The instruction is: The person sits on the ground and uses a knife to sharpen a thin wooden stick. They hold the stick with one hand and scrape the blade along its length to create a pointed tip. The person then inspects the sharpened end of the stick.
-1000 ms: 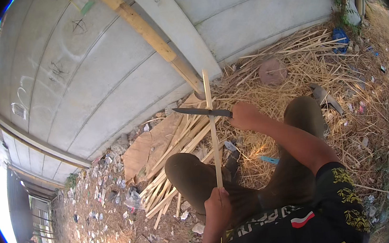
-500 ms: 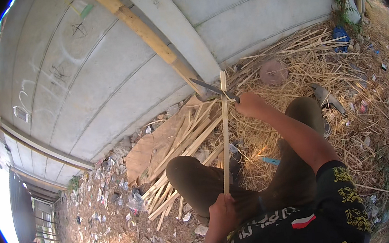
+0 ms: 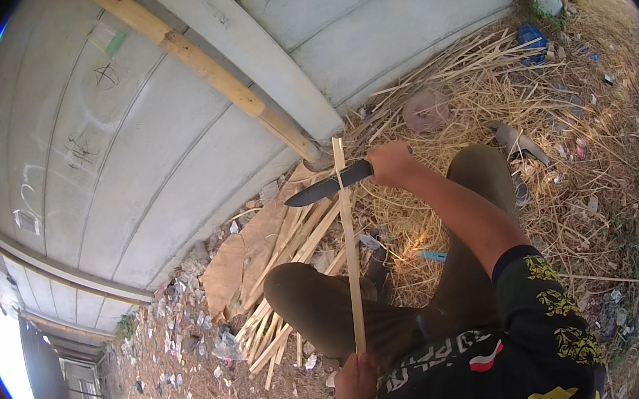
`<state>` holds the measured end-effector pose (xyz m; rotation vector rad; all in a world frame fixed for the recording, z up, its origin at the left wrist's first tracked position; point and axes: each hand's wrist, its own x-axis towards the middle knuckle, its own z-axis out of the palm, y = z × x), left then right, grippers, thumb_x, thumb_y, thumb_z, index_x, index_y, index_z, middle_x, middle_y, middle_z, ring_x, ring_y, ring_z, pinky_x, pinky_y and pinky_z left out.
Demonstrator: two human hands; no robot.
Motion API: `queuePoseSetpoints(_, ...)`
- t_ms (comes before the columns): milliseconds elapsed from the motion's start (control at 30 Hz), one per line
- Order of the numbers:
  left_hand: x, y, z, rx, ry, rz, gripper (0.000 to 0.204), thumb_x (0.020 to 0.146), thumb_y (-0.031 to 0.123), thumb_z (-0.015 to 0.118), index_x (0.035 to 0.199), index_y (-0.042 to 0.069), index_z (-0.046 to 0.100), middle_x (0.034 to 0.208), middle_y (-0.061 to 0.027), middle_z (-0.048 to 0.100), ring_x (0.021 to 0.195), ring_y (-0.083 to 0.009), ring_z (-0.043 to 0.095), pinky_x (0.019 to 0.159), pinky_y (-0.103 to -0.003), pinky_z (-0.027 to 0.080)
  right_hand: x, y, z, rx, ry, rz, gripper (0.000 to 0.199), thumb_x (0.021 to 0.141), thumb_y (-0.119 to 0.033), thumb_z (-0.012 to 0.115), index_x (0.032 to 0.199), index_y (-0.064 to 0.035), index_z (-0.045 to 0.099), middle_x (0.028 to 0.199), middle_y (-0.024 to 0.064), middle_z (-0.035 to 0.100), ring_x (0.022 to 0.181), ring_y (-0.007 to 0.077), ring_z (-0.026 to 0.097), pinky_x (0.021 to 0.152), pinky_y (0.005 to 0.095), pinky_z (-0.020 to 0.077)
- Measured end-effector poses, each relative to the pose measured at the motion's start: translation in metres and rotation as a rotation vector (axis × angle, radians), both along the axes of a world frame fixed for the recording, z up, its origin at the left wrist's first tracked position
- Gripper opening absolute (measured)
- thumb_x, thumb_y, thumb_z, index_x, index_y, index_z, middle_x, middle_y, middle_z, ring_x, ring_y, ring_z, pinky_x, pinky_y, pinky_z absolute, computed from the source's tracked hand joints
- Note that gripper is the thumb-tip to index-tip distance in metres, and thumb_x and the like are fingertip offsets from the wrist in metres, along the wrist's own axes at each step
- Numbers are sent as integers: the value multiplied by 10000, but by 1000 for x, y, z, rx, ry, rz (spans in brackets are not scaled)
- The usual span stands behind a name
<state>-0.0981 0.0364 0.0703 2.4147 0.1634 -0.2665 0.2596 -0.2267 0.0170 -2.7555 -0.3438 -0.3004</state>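
A long, pale strip of split bamboo or wood (image 3: 352,267) runs up the middle, away from my body. My left hand (image 3: 355,384), close to my shirt, is closed round its near end. A knife with a wide dark blade (image 3: 318,191) is in the closed grip of my right hand (image 3: 392,164). The blade lies across the strip a little below its far end, its tip pointing left and slightly toward me. Whether the edge is cutting into the strip cannot be made out.
Cut strips (image 3: 275,327) lie piled beside my left knee, partly over a brown board (image 3: 233,268). Shavings (image 3: 482,106) cover the ground ahead and right, around a round brownish slab (image 3: 426,111) and a hatchet-like tool (image 3: 518,144). A bamboo pole (image 3: 202,67) leans at the grey wall (image 3: 392,2).
The knife has turned: its tip swung from up-left to down-left, and more of the blade's flat shows. The strip stands straighter, and the whole view has shifted slightly.
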Motion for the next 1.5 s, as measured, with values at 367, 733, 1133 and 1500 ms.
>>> queuePoseSetpoints(367, 15, 4, -30, -36, 12, 108, 424, 1069, 363, 453, 888, 10, 603, 693, -218, 623, 671, -419, 647, 612, -457, 490, -46, 52, -5, 196, 474, 289, 291, 835, -324, 654, 859, -47, 739, 827, 179, 713, 793, 306, 724, 732, 455, 563)
queuePoseSetpoints(733, -66, 42, -31, 15, 106, 65, 400, 1069, 352, 465, 883, 27, 604, 652, -103, 588, 571, -214, 588, 539, -368, 461, 38, -51, -3, 651, 424, -543, 337, 945, -240, 570, 1009, 48, 732, 760, 175, 705, 671, 306, 694, 637, 441, 551)
queuePoseSetpoints(1133, -15, 41, -38, -677, 293, 245, 402, 1089, 383, 437, 904, 57, 580, 660, 58, 473, 542, -22, 424, 484, -212, 339, 0, 16, -19, 670, 556, -123, 353, 892, -277, 593, 826, 61, 672, 609, 139, 616, 460, 226, 592, 466, 403, 488)
queuePoseSetpoints(1500, 2, 28, -48, -607, 255, 202, 395, 1087, 369, 451, 938, 36, 604, 626, 55, 465, 549, -25, 418, 495, -219, 330, 2, 19, -49, 576, 565, -225, 356, 901, -312, 630, 921, 37, 700, 723, 134, 676, 614, 266, 679, 600, 432, 540)
